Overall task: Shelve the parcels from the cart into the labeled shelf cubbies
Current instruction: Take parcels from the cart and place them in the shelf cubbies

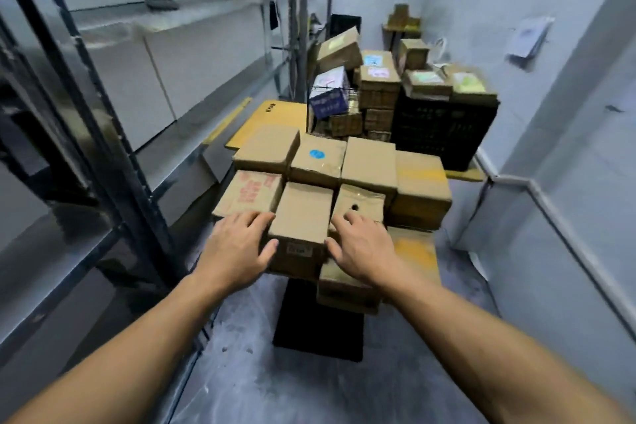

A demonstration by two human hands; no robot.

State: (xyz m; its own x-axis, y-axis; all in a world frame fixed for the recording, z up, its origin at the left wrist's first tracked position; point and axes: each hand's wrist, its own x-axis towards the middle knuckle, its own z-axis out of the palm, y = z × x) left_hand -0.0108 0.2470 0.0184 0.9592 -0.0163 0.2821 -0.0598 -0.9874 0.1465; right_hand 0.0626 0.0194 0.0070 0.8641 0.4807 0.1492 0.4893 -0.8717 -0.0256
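two bare hands reach forward at the middle of the frame, one on each side of a plain cardboard parcel (pixel 298 213) that stands at the near edge of a cluster of boxes. the left hand (pixel 237 248) lies with fingers spread against the parcel's left side, its thumb touching the near face by a small label. the right hand (pixel 361 248) mirrors it on the right side, fingers loosely spread and thumb at the near right corner; both hands are unclenched and only pressed against the box, and whether it has left the stack i cannot tell, since the picture is somewhat blurred.

just left of the parcel sits a box with red print (pixel 249 193), and just right of it a box with a round hole (pixel 359 205). behind them is a box with a blue sticker (pixel 318 160). the cluster rests on a yellow cart deck (pixel 414 249).

farther back, right of centre, a black crate (pixel 444 127) carries more parcels. a metal shelf rack (pixel 103 134) fills the left of the frame, its boards bare where visible.
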